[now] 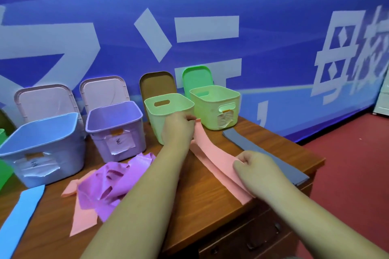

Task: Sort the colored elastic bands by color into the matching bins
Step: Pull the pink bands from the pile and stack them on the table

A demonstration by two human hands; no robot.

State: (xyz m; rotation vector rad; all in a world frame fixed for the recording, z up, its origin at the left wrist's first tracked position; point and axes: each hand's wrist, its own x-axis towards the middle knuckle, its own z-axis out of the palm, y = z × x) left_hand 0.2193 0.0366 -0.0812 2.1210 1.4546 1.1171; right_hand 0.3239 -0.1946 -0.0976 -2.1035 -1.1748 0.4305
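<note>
At the near left a flat blue band (19, 216) lay on the wood-grain tabletop (206, 202). Behind it stood a blue plastic bin (71, 157) with a crumpled paper label, then a purple bin (99, 145), labelled likewise. Pale lids (44, 101) leaned on the blue banner behind them. In front of the purple bin a glossy, crumpled heap of purple bands (109, 183) sat on top of a matte pink band (84, 221).

Further right stood two pale green bins (155, 120) with handle slots, touching each other, with a brown lid (155, 82) and a green lid (196, 78) propped behind. The left hand (177, 128) was in front of the nearer green bin, its fingers pinched on the far end of a long pink band (214, 157). The right hand (256, 168) had its fingers clamped on the same band, nearer along its length. The strip ran between them along the tabletop. Just beyond it, by the right edge, lay a flat grey band (237, 139).
</note>
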